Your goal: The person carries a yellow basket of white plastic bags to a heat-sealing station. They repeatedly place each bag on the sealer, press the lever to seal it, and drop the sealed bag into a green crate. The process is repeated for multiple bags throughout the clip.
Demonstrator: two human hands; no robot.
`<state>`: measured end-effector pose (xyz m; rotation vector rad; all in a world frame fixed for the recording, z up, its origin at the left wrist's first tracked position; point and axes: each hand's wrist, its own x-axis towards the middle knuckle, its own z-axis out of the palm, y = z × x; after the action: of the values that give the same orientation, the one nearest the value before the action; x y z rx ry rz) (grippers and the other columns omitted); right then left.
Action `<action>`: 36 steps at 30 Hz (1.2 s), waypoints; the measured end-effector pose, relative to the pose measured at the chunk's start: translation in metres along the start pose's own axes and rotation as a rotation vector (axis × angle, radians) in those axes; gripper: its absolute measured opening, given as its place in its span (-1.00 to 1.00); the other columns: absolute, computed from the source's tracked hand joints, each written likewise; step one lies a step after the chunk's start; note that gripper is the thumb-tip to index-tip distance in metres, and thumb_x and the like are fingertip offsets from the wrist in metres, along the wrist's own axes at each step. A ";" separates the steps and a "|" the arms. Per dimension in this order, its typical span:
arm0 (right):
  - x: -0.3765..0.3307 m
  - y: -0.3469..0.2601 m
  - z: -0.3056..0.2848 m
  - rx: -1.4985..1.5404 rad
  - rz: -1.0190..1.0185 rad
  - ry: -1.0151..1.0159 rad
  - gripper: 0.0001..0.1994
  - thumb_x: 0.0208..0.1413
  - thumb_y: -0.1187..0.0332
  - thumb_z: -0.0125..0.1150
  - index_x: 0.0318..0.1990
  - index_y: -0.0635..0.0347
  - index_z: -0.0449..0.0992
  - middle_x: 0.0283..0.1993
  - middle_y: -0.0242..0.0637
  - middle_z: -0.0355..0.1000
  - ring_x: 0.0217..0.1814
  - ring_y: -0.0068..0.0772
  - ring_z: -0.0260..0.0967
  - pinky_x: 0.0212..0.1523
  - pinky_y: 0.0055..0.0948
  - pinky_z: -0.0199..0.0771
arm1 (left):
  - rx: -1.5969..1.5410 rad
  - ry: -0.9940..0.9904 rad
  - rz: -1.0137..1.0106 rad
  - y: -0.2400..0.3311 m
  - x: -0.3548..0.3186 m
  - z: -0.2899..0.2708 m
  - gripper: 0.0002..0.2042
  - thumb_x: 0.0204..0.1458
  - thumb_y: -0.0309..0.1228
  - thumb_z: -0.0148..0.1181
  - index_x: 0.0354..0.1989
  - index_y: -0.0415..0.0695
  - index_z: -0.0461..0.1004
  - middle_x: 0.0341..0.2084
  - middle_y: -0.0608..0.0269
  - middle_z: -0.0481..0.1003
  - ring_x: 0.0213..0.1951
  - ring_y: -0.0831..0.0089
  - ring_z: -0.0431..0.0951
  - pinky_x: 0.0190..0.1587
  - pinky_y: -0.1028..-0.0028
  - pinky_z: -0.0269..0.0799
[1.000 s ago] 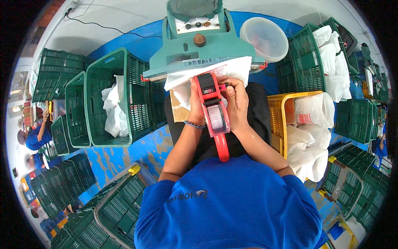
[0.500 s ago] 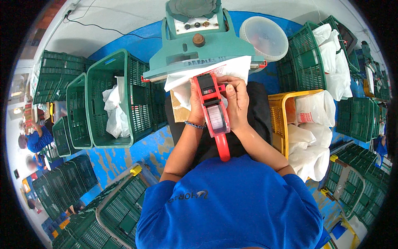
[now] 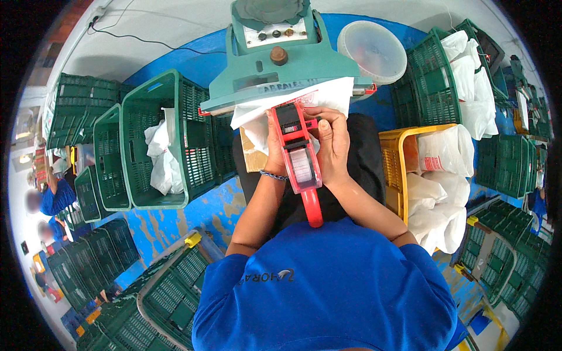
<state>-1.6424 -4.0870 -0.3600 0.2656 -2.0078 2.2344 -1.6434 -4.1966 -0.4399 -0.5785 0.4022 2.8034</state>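
Red label gun (image 3: 300, 155) sat between my hands, its handle (image 3: 312, 209) pointing back toward my chest. Left hand (image 3: 275, 143) curled closed along its left flank; right hand (image 3: 335, 140) closed too, thumb and fingers on the side knob (image 3: 312, 124), exact pinch partly hidden. I judged it light, stiff, a bit slick; the handle seemed the surest hold. White plastic bag (image 3: 250, 117) lay just beyond, likely limp.
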 end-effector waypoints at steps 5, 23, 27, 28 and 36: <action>0.000 -0.001 0.001 0.048 0.001 -0.011 -0.68 0.30 0.18 -0.18 -0.08 0.32 0.26 0.05 -0.11 0.28 0.04 -0.32 0.34 0.00 -0.35 0.44 | 0.145 -0.138 0.100 0.001 -0.005 0.002 -0.29 0.06 0.31 -0.30 -0.04 -0.14 0.36 -0.28 0.18 0.49 -0.36 0.40 0.55 -0.36 0.44 0.56; 0.000 -0.017 -0.030 -0.310 -0.179 -0.342 -0.56 0.17 0.07 0.06 0.08 0.17 0.36 0.27 -0.04 0.13 0.20 -0.16 0.15 0.23 -0.19 0.09 | 0.146 -0.137 0.086 -0.004 0.006 -0.027 -0.38 0.15 0.20 -0.29 -0.02 -0.15 0.34 -0.30 0.22 0.50 -0.31 0.38 0.54 -0.28 0.42 0.54; -0.036 -0.053 -0.049 -0.411 0.098 -0.402 -0.43 -0.05 0.07 0.30 0.09 0.16 0.37 0.26 -0.05 0.13 0.24 -0.01 0.07 0.23 -0.17 0.03 | 0.323 -0.070 0.278 -0.005 0.005 -0.022 -0.38 0.13 0.19 -0.23 0.03 -0.16 0.31 -0.18 0.16 0.47 -0.21 0.36 0.54 -0.15 0.36 0.53; -0.043 -0.049 -0.052 -0.387 0.127 -0.438 -0.43 -0.07 0.09 0.32 0.08 0.18 0.37 0.24 -0.05 0.15 0.22 -0.03 0.09 0.22 -0.19 0.05 | 0.383 -0.013 0.273 -0.005 0.004 -0.017 -0.37 0.13 0.19 -0.22 0.04 -0.16 0.31 -0.18 0.15 0.47 -0.20 0.37 0.53 -0.15 0.36 0.53; -0.078 0.011 -0.088 0.038 0.555 -0.442 -0.62 -0.02 0.48 0.16 0.02 0.26 0.38 -0.04 -0.23 0.42 0.05 -0.36 0.36 0.09 -0.38 0.31 | 0.944 -0.266 0.541 0.013 -0.006 0.028 -0.33 0.20 0.13 -0.40 0.14 -0.25 0.29 -0.01 0.13 0.42 0.05 0.34 0.38 0.14 0.33 0.24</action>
<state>-1.5727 -3.9993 -0.3958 0.2458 -2.5150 2.7365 -1.6518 -4.2007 -0.4104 0.1436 1.8727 2.6039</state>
